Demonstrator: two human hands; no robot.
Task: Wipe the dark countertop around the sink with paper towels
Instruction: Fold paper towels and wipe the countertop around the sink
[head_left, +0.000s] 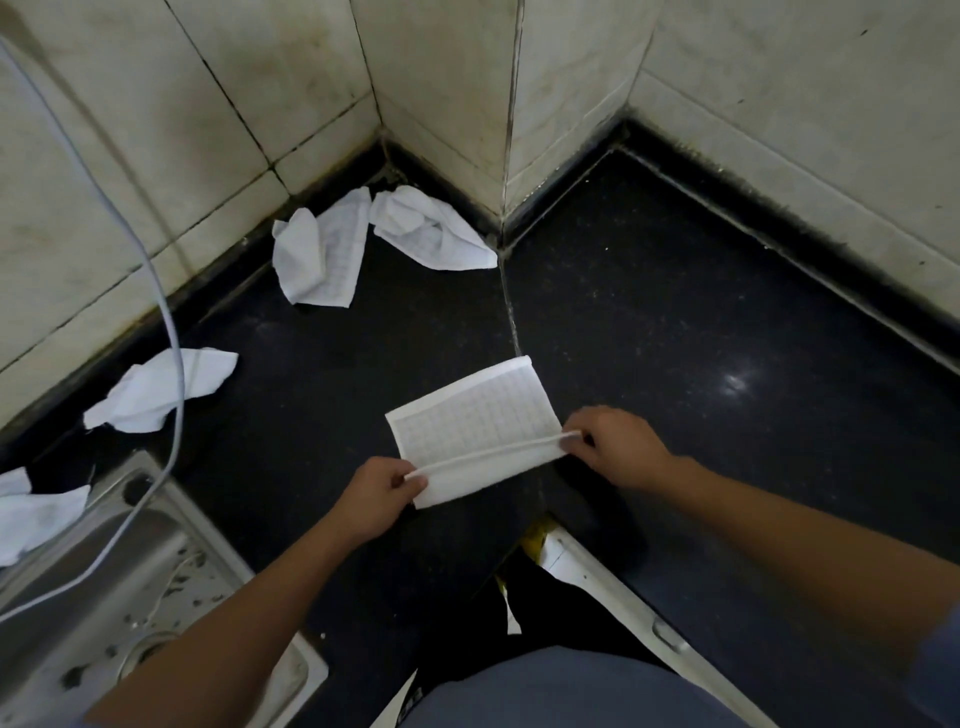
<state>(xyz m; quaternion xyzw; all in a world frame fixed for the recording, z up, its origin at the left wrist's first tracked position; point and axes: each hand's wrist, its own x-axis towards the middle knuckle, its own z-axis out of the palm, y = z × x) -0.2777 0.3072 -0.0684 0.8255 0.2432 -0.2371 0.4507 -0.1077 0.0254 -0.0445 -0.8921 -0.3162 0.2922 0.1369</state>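
Seemingly midway, the left hand (382, 496) and right hand (618, 447) are each pinching an end of a fresh folded paper towel (478, 421) over the near countertop (701, 312), while crumpled towels (322, 254) are lying far left beyond the sink (104, 571).

Dim, wide-angle warp, countertop (727, 322) glare

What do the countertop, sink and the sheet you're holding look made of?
Countertop: probably polished stone, black, speckled, with a glossy glare spot. Sink: likely stainless steel, grey metallic sheen, dirty. Sheet: white paper towel, embossed grid, folds softly.
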